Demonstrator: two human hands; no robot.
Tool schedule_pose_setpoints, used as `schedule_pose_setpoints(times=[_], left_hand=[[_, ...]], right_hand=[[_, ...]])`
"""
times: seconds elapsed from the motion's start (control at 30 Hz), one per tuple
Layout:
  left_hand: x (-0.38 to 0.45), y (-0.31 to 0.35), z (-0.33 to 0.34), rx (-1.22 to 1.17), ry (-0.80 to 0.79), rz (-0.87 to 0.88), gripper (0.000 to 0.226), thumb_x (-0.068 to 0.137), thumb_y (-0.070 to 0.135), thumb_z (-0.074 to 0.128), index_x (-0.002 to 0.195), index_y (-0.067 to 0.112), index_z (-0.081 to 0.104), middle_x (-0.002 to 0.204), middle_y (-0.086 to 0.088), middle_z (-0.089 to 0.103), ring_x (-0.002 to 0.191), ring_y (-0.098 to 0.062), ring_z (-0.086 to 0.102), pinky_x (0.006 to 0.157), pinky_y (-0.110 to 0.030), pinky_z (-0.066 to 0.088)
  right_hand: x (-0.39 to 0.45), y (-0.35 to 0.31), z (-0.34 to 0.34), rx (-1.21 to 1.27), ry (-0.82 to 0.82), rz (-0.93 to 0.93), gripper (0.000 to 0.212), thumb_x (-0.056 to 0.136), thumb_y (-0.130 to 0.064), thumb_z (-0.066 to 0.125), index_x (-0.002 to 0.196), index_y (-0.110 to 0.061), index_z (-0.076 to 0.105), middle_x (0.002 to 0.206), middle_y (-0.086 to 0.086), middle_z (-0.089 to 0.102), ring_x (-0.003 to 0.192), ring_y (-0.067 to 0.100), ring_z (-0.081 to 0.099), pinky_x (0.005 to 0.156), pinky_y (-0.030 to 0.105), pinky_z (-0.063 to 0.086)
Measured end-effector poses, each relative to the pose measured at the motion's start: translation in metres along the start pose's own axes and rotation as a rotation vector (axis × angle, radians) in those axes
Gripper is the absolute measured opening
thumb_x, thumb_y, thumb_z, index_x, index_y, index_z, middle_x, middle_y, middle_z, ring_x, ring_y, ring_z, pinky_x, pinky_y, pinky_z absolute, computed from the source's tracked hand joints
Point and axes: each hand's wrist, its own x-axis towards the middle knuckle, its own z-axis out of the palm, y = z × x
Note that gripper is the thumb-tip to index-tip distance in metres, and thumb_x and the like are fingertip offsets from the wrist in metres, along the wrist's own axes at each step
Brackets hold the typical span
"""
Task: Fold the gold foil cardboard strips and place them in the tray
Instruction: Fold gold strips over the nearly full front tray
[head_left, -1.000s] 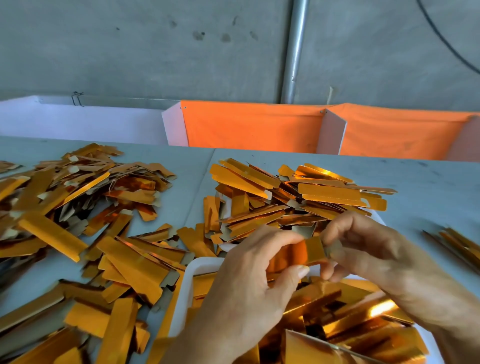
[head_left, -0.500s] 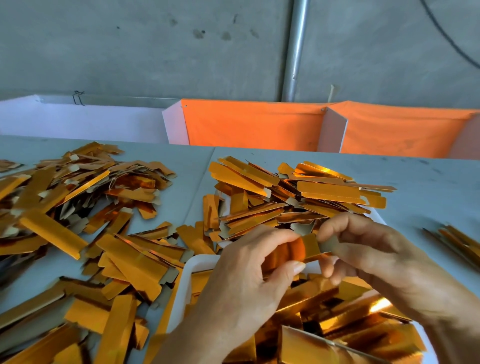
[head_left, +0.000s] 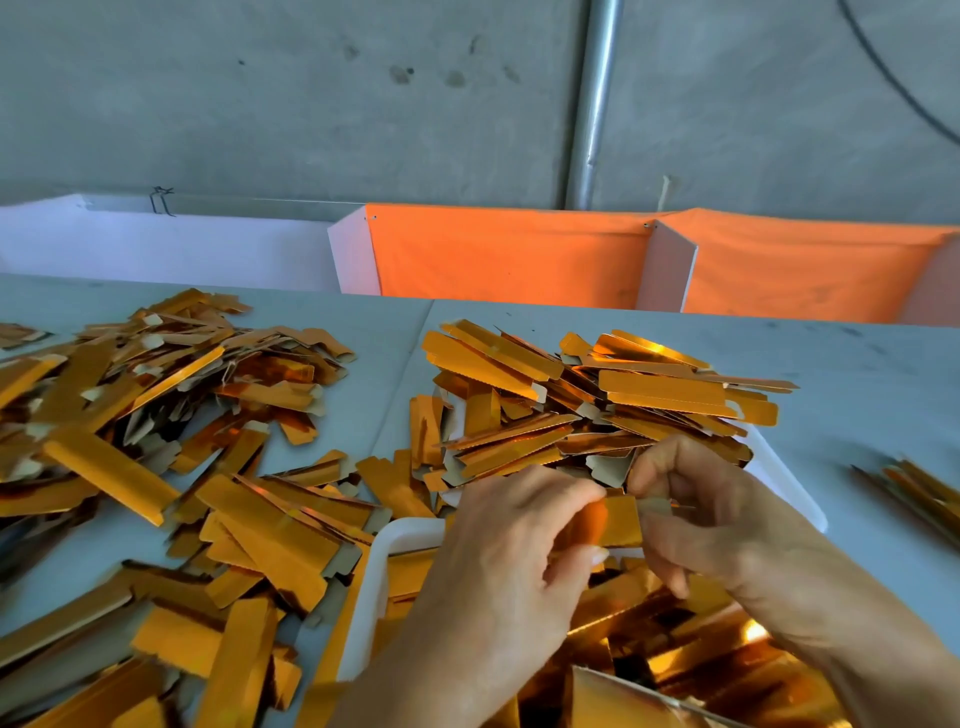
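Both hands hold one gold foil strip (head_left: 615, 519) above the white tray (head_left: 402, 535). My left hand (head_left: 498, 566) grips its left part between thumb and curled fingers. My right hand (head_left: 696, 519) pinches its right end, where a grey cardboard tab shows. The strip's middle is partly hidden by my fingers. The tray holds several shiny gold strips (head_left: 649, 649) under my wrists, and a heap of gold strips (head_left: 597, 400) lies piled over its far end.
Loose gold strips (head_left: 130, 415) cover the grey table (head_left: 374, 353) on the left and near left. A few more strips (head_left: 924, 493) lie at the right edge. Orange fabric bins (head_left: 509, 254) and a white panel (head_left: 182, 244) stand behind the table, with a metal pole (head_left: 592, 104) against the wall.
Both hands stay on the same strip above the tray. The strip's visible gold part between the hands has grown shorter as the hands work closer together.
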Motion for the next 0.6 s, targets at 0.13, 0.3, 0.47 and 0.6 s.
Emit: schedule_pose_setpoints(times=[0.13,0.3,0.47,0.6], left_hand=[[0.0001,-0.0005,-0.0010,-0.028,0.011,-0.015,0.039,0.090,0.049,0.049,0.128,0.049,0.036,0.117,0.038,0.031,0.114,0.007,0.027,0.090,-0.012,0.032],[0.0000,-0.0001,-0.0045,-0.073,0.021,-0.025,0.037,0.089,0.048,0.051,0.124,0.050,0.039,0.115,0.038,0.034,0.113,0.006,0.034,0.093,-0.023,0.044],[-0.0006,0.0013,-0.0042,-0.043,0.000,-0.009,0.039,0.090,0.048,0.051,0.127,0.048,0.038,0.117,0.039,0.031,0.114,0.009,0.030,0.097,-0.021,0.038],[0.0003,0.0013,-0.0040,-0.052,-0.015,-0.017,0.039,0.091,0.046,0.050,0.128,0.048,0.038,0.120,0.038,0.032,0.116,0.008,0.030,0.099,-0.022,0.038]], right_hand=[[-0.0031,-0.0013,-0.0048,0.252,-0.080,0.019,0.013,0.076,-0.015,0.059,0.086,-0.011,0.067,0.061,0.015,0.059,0.053,0.021,0.056,0.053,0.024,0.050],[-0.0019,0.0027,-0.0094,0.423,-0.166,0.050,0.031,0.073,-0.028,0.079,0.096,-0.009,0.069,0.067,0.018,0.061,0.057,0.024,0.060,0.056,0.028,0.053],[0.0009,0.0061,-0.0076,0.384,-0.152,0.101,0.034,0.065,-0.023,0.087,0.090,-0.011,0.068,0.062,0.015,0.059,0.049,0.019,0.057,0.049,0.024,0.049],[0.0020,0.0045,-0.0056,0.314,-0.116,0.092,0.018,0.069,-0.017,0.077,0.085,-0.014,0.068,0.060,0.015,0.058,0.047,0.019,0.055,0.048,0.023,0.048]])
